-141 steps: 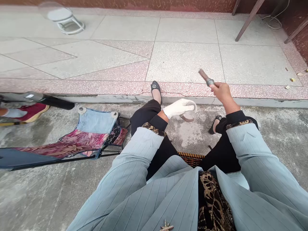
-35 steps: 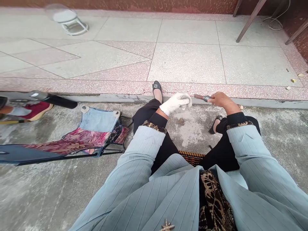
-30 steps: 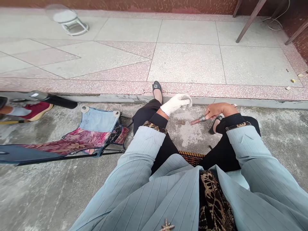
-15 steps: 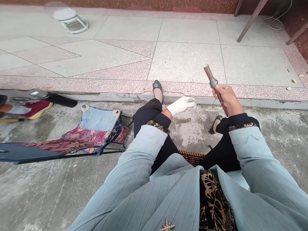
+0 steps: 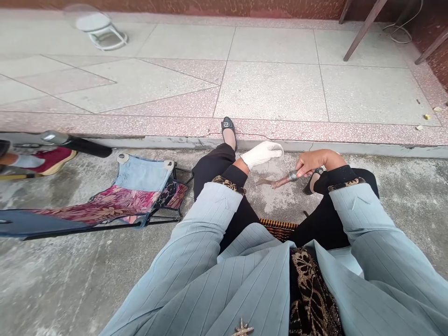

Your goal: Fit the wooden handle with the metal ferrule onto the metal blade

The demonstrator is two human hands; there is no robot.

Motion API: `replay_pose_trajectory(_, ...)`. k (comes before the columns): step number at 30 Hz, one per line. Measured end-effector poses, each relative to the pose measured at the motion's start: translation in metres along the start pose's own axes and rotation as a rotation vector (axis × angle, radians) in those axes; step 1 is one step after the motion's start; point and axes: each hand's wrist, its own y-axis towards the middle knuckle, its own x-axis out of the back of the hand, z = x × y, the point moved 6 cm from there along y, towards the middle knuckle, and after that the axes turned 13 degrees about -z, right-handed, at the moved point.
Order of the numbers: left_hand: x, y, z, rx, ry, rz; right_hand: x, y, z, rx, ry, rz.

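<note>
My right hand (image 5: 311, 162) is bare and wraps round a short wooden stick (image 5: 282, 181). Grey wire (image 5: 292, 175) is wound in a thick band on the stick, right beside my fingers. The stick now points down and left. My left hand (image 5: 263, 154), in a white knitted glove, is curled closed a little to the left and higher. A thin strand seems to run from its fingertips down toward the wound band. On the concrete below, a small brown piece (image 5: 263, 182) lies partly behind the stick's tip; its kind is unclear.
A folding chair with patterned fabric (image 5: 122, 200) stands at my left. Beyond it are another person's red shoe (image 5: 58, 161) and a dark cylinder (image 5: 87, 144). A raised tiled step (image 5: 273, 93) runs ahead, bearing a white stool (image 5: 107, 35) and wooden legs (image 5: 366, 30).
My right hand has swung the stick from pointing up to pointing down and left, bringing it below my left hand. The gloved hand has hardly moved.
</note>
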Motion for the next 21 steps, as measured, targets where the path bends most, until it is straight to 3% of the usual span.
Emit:
replay_pose_trajectory(2, 0.000, 0.002, 0.003, -0.002, -0.078, -0.021, 0.001, -0.012, 0.009, 0.081, 0.171, 0.101)
replay_pose_trajectory(4, 0.000, 0.003, 0.005, 0.005, -0.131, -0.047, 0.013, -0.020, 0.019, 0.163, 0.418, 0.020)
replay_pose_trajectory(7, -0.005, 0.001, 0.005, 0.029, -0.172, -0.036, 0.045, -0.024, 0.017, 0.193, 0.739, -0.448)
replay_pose_trajectory(9, -0.010, -0.002, 0.002, 0.029, -0.178, 0.000, 0.059, -0.023, 0.005, 0.144, 0.837, -0.747)
replay_pose_trajectory(12, -0.017, -0.009, -0.004, 0.008, -0.069, 0.083, 0.066, -0.014, -0.019, -0.041, 0.710, -1.012)
replay_pose_trajectory(14, -0.022, -0.014, -0.006, -0.006, 0.019, 0.166, 0.069, -0.010, -0.035, -0.226, 0.379, -1.086)
replay_pose_trajectory(17, -0.017, -0.018, -0.013, -0.049, 0.006, 0.136, 0.068, -0.004, -0.045, -0.385, -0.200, -0.978)
replay_pose_trajectory(19, -0.005, -0.018, -0.017, -0.064, -0.055, 0.021, 0.058, 0.002, -0.048, -0.386, -0.382, -0.746)
replay_pose_trajectory(21, 0.009, -0.018, -0.020, -0.072, -0.120, -0.068, 0.038, 0.005, -0.047, -0.331, -0.345, -0.436)
